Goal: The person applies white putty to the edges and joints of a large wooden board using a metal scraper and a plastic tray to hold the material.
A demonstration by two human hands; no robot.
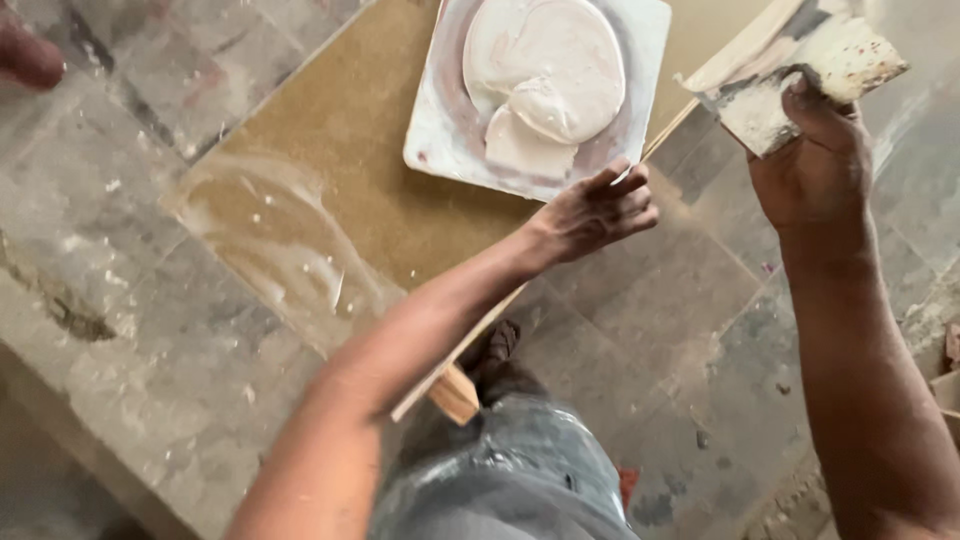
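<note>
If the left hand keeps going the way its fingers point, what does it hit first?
The left hand points toward the square white tray of pale paste. Its fingertips already sit at the tray's near edge, so that edge comes first, though contact is unclear.

Two hands (597, 212) (815, 165); one putty knife (800, 70); one square tray (440, 140); one board (340, 170).
</note>
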